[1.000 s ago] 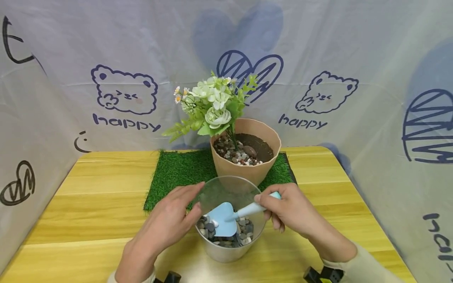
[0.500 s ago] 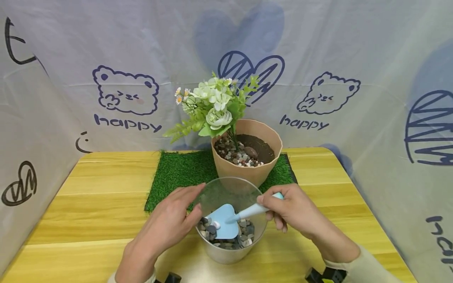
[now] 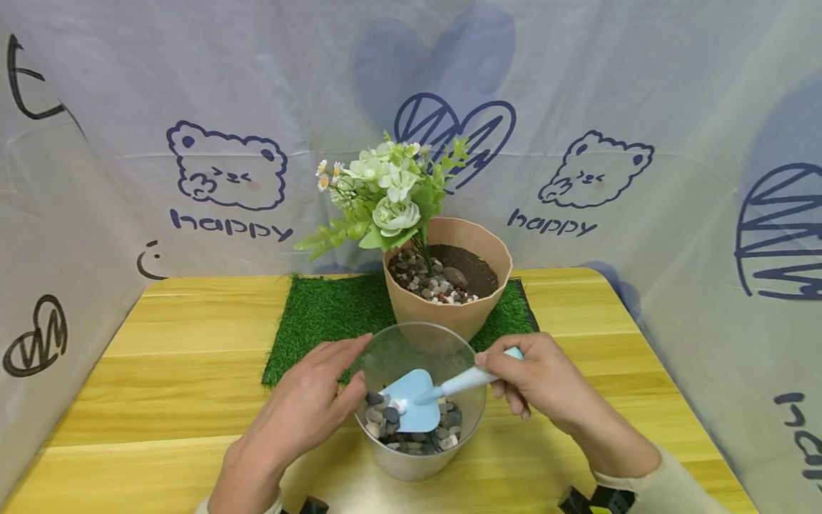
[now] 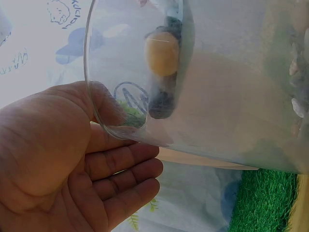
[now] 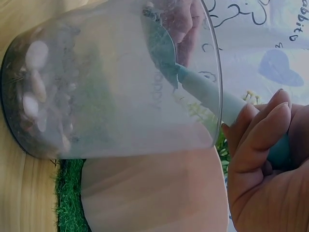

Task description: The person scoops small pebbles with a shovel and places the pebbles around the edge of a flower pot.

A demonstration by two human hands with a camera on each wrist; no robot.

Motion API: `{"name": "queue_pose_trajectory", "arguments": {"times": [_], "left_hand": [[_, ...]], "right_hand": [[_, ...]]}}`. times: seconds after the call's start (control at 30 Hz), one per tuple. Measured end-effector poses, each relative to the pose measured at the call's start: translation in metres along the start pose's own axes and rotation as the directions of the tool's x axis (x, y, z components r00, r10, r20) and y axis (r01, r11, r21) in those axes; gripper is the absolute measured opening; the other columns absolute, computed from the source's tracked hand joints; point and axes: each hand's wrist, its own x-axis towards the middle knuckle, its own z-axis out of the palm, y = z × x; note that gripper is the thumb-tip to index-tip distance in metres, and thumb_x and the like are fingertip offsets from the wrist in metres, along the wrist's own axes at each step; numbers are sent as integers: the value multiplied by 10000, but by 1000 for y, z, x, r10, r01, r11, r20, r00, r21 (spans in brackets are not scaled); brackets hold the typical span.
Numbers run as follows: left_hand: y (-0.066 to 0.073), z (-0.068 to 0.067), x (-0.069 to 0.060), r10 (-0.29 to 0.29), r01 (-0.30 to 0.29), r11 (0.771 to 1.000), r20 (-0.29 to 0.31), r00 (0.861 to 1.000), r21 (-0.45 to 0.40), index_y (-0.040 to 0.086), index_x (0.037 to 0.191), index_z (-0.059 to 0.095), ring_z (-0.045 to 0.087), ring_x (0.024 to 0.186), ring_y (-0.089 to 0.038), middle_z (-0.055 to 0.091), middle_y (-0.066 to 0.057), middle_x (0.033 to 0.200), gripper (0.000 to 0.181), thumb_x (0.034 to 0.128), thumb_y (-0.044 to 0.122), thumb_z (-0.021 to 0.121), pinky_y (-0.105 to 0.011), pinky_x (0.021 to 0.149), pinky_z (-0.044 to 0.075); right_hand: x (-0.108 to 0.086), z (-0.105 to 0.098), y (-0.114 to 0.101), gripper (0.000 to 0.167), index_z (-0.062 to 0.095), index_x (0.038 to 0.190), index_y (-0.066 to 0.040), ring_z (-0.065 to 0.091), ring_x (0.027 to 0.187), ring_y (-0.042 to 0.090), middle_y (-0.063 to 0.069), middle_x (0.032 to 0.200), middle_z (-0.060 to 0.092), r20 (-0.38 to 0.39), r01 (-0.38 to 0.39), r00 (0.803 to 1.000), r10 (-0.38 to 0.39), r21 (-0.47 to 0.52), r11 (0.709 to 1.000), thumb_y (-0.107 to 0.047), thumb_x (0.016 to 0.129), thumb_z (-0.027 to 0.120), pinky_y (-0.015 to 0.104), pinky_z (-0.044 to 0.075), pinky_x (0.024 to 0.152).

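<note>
your right hand [image 3: 539, 378] is clamped on the handle of the blue scoop [image 3: 427, 407], thumb and fingers pinching near its end, which probably leaves your knuckles outside the clear tub [image 3: 411, 470] while the blade reaches in. your left hand [image 3: 308, 400] is at the tub's left rim, fingers extended with thumb and forefinger spread apart rather than wrapped round it; i'd judge that is to steady the wall against pushes from the scoop.

the blade sits inside the tub, clear of the stones [image 3: 411, 447] on the bottom, with a few pebbles [image 3: 398, 405] at its left end (whether it also leans on the wall, i can't tell). keeping it slanted lets the handle cross the right side of the rim.

the tub stands upright on the wooden table [image 3: 180, 371], directly in front of you, presumably so both hands reach it evenly. just beyond it, the tan pot [image 3: 437, 314] stands on the green turf mat [image 3: 340, 321], flowers [image 3: 394, 178] leaning left, so its right-hand soil [image 3: 472, 260] shows uncovered.
</note>
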Motion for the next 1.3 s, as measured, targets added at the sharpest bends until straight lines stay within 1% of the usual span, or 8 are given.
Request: {"name": "queue_pose_trajectory", "arguments": {"times": [0.27, 0.57, 0.67, 0.8, 0.97, 1.1, 1.2, 1.3], "left_hand": [[-1, 1, -1, 11, -11, 1000, -3, 1000, 0, 139, 1537, 561, 617, 1339, -263, 647, -54, 1473, 516, 1030, 227, 611, -511, 1116, 523], [0, 0, 0, 3, -3, 1000, 4, 1000, -3, 134, 1538, 559, 614, 1342, -260, 640, -56, 1482, 522, 1029, 237, 610, -511, 1110, 528], [0, -1, 0, -11, 11, 1000, 12, 1000, -3, 141, 1542, 555, 609, 1350, -256, 637, -50, 1486, 528, 1028, 248, 612, -508, 1118, 523], [0, -1, -1, -21, 21, 1000, 15, 1000, -2, 138, 1542, 553, 608, 1351, -251, 638, -44, 1485, 532, 1027, 255, 612, -500, 1122, 520], [1, 0, -1, -16, 16, 1000, 6, 1000, -7, 131, 1534, 562, 618, 1341, -246, 648, -40, 1474, 530, 1021, 247, 624, -493, 1116, 526], [0, 1, 0, -9, 9, 1000, 1, 1000, -13, 132, 1531, 566, 618, 1341, -242, 649, -36, 1472, 526, 1020, 240, 626, -490, 1115, 528], [0, 1, 0, -11, 11, 1000, 1, 1000, -12, 132, 1532, 565, 614, 1346, -240, 646, -33, 1477, 525, 1022, 240, 620, -491, 1113, 529], [0, 1, 0, -12, 12, 1000, 0, 1000, -14, 127, 1532, 565, 613, 1348, -244, 643, -36, 1480, 522, 1025, 236, 617, -496, 1112, 529]], "right_hand": [[0, -4, 2, 307, 714, 940, 66, 506, 386, 85, 81, 637, 642, -28, -5, 1000, 5, 12, 1000, -224, 1031, 670, 242, 440, 378], [0, -8, 3, 315, 694, 909, 84, 503, 382, 77, 55, 621, 633, -22, 24, 999, -23, 36, 999, -202, 1035, 662, 255, 455, 375], [-2, -12, 2, 307, 702, 908, 74, 498, 379, 77, 41, 609, 628, -48, 27, 999, -25, 44, 999, -202, 1038, 663, 251, 454, 374], [-4, -20, -4, 290, 719, 876, 42, 487, 358, 80, 26, 579, 621, -116, 44, 993, -36, 64, 997, -195, 1036, 667, 261, 451, 359], [-8, -39, -18, 301, 748, 806, -21, 476, 343, 76, 14, 552, 612, -227, 120, 970, -93, 109, 987, -174, 1047, 651, 258, 429, 341], [-2, -60, -33, 286, 773, 822, -46, 488, 356, 72, 11, 563, 622, -302, 169, 946, -116, 156, 973, -179, 1047, 658, 241, 431, 339], [12, -78, -44, 248, 776, 878, -54, 502, 375, 70, 9, 579, 634, -352, 159, 932, -84, 187, 969, -211, 1041, 675, 226, 451, 353], [30, -92, -51, 246, 750, 944, -23, 507, 401, 69, 6, 595, 641, -411, 127, 910, -54, 154, 980, -238, 1037, 677, 219, 468, 374]]}}
